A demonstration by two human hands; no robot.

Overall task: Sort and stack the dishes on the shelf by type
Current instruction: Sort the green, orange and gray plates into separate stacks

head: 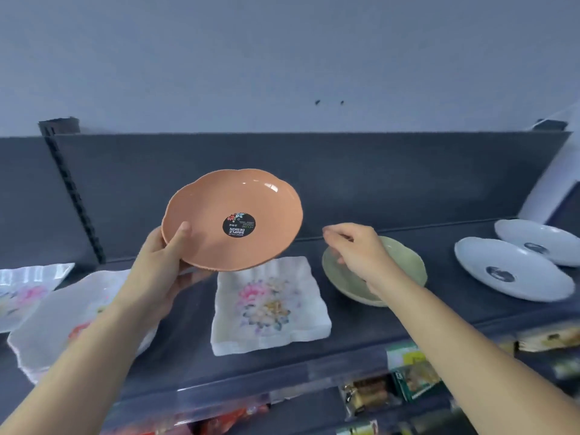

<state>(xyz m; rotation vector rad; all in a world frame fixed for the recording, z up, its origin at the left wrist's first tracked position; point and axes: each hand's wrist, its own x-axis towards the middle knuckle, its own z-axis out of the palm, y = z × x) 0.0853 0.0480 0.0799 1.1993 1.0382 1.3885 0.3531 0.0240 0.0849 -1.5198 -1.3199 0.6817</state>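
Observation:
My left hand (160, 265) grips the near-left rim of an orange scalloped plate (232, 196) with a black round sticker, held tilted above the dark shelf (392, 312). My right hand (354, 246) hovers with loosely curled fingers over a pale green plate (405, 262) on the shelf, holding nothing. A white square floral plate (270, 306) lies below the orange plate. Another white floral square plate (56, 312) lies at the left under my forearm, with a third (28, 284) at the far left edge. Two white round plates (514, 268) (539, 240) overlap at the right.
The shelf's dark back panel (376, 177) rises behind the dishes, with a slotted upright (72, 189) at the left. A clear strip runs along the shelf's front edge. Packaged goods (408, 378) sit on the level below at the lower right.

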